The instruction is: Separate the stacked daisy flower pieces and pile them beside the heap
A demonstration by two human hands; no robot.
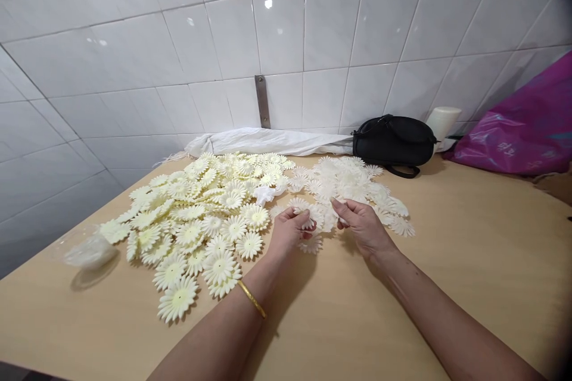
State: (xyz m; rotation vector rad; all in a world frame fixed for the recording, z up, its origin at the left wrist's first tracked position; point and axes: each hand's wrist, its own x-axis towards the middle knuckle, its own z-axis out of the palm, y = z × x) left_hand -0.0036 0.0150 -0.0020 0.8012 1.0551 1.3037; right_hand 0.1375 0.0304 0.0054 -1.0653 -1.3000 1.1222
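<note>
My left hand, with a gold bangle on the wrist, pinches a white flower-shaped piece between thumb and fingers. To its right, my right hand is closed, thumb against fingers; a small pale bit shows at the fingertips, too small to name. Behind both hands lies a pile of thin, translucent white flower pieces. A larger heap of cream-yellow daisy-shaped pieces spreads over the table to the left. A crumpled white bit rests between the two piles.
On the wooden table, a clear bowl with whitish contents stands left. Along the tiled wall lie a white cloth, a black case, a white bottle and a magenta bag.
</note>
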